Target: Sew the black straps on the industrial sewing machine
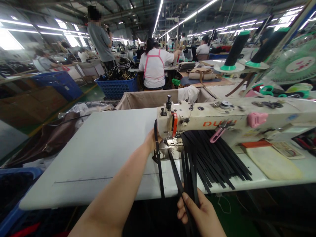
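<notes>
Pinching black straps (175, 171), the right hand (203, 214) apparently aligns them with the sewing machine (212, 113), while the left hand (151, 140), partly hidden beside it, has an unclear grip.

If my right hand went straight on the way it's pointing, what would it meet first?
Probably the front edge of the white sewing table, just ahead of your right hand. Height is hard to judge here; if it clears the edge, the metal plate under the cream sewing machine looks next.
</notes>
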Available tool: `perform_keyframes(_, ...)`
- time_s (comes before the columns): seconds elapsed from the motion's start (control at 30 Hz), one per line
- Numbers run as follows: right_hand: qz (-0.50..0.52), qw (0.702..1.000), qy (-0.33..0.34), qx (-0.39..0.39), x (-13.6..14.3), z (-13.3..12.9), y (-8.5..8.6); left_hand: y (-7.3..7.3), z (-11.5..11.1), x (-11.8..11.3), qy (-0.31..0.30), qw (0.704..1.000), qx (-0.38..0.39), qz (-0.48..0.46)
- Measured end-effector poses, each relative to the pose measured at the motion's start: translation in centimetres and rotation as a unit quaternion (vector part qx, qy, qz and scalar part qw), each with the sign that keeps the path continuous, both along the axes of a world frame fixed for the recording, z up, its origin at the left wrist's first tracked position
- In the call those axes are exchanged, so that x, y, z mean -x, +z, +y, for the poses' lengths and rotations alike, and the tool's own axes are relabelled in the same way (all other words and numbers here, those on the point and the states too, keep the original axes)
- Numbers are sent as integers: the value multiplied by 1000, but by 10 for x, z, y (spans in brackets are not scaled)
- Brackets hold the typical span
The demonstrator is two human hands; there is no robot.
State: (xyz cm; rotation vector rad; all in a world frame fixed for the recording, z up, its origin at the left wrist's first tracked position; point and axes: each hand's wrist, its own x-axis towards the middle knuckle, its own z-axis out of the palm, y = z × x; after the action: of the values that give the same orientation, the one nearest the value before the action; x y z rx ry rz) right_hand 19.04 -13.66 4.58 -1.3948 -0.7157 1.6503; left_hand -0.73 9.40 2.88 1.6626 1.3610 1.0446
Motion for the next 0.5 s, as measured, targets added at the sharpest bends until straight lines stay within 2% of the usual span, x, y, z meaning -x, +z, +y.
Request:
perform_keyframes(0.23,5,1000,-7,2,16,15,1,9,11,-2,-51,998,-25,-15)
perform_keyframes(0.5,-6,999,-23,23,27,27,7,7,6,-6,13,999,-26,-36)
